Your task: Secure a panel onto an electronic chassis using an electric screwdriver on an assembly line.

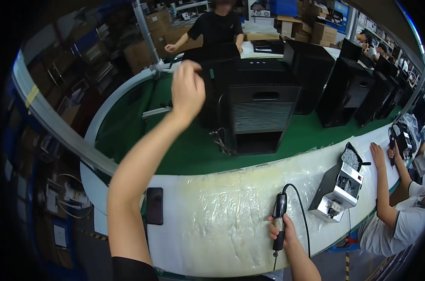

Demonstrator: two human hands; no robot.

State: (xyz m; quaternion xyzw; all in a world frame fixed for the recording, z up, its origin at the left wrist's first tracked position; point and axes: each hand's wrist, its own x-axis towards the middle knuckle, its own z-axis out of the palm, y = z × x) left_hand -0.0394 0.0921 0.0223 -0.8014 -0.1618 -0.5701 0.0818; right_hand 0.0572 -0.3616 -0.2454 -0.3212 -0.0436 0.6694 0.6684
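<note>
My left hand (189, 91) reaches far out over the green belt with its fingers curled. It is by the left side of a large black cabinet-shaped appliance (261, 117). What the fingers hold, if anything, is hidden, and I cannot tell whether they touch the appliance. The appliance has a handle slot, a grey slatted front and a dark opening at the bottom. Near the worktop's front edge my right hand (284, 228) is wrapped around a black electric screwdriver (280, 206). Its bit points down toward me, and a black cord loops from its top.
A dark phone (155, 206) lies on the film-covered white worktop (221, 220). A metal screw feeder (339, 189) stands at right, beside a co-worker's arm (383, 187). More black appliances (346, 93) line the green belt (189, 157). Another person (217, 28) stands across it.
</note>
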